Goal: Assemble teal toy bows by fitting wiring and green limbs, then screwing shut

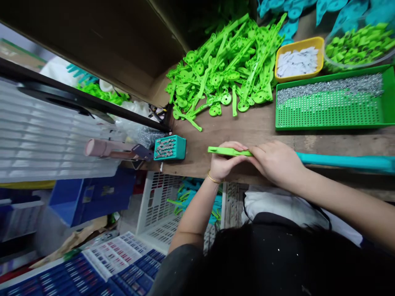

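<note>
My left hand (224, 163) is closed on a long bright green plastic piece (224, 151), whose end sticks out to the left over the table's front edge. My right hand (276, 162) meets it from the right, its fingers pressed together at the green piece. A long turquoise piece (342, 159) extends rightward from behind my right hand; how it joins the green piece is hidden. Beyond my hands a big heap of green plastic parts (216, 70) lies on the wooden table (212, 123).
A green basket (333, 123) of small metal parts, a yellow tray (321, 61) of white pieces and a clear bowl (333, 68) stand at the right. A turquoise container (180, 148) sits left of my hands. Below is a white crate (154, 205).
</note>
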Tool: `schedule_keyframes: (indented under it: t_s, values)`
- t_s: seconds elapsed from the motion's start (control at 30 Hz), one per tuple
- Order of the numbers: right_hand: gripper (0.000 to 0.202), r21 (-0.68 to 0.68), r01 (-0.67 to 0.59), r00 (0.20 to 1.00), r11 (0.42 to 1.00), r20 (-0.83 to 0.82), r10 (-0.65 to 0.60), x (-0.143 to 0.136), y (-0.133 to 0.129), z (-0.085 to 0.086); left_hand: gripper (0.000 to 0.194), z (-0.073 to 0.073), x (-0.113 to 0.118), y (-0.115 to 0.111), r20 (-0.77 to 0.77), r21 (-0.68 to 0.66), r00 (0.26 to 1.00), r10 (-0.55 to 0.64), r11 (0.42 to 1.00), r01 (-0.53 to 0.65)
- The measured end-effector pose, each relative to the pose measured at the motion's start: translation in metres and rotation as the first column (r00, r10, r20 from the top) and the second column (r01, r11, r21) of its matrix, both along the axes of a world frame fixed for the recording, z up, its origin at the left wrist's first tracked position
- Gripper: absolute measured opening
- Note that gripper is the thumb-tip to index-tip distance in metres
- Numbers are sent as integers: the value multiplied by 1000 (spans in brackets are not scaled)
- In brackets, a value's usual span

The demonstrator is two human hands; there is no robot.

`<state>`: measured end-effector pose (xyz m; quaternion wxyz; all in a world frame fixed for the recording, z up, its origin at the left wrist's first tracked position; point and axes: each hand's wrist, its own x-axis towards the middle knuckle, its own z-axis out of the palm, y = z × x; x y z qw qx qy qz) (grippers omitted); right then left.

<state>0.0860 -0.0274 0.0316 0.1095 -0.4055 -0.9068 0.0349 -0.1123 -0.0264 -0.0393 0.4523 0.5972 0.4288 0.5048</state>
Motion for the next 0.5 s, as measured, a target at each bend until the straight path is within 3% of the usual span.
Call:
schedule_keyframes:
  t_s: [0.1,0.17,0.2,0.27,0.3,0.37,0.43,0.5]
  values:
    - [60,147,46,995,988,83,-58,60,-8,21,44,9,-23,-5,24,-96,999,41,995,-38]
    - [72,234,135,968,963,175,-178,114,-16,28,52,21,-40,-16,-81,-159,994,75,983,-87]
    - [74,263,168,948,950,223,-229,139,-21,29,49,29,-46,-23,-218,-188,975,45,978,-87]
    - [64,270,204,937,941,225,-267,175,-28,26,40,46,-42,-37,-557,-298,801,-219,953,54]
    - [50,219,231,934,948,221,-279,182,-30,23,38,55,-32,-43,-647,-263,716,-264,958,115]
    - [32,141,230,945,963,205,-256,175,-30,20,30,70,4,-51,-726,19,672,-147,972,233]
    - [30,127,164,964,978,192,-186,146,-28,27,39,82,47,-50,-737,349,674,43,879,325]
    - [31,190,51,992,980,102,-71,113,-28,44,54,88,77,-42,-768,461,621,155,808,368]
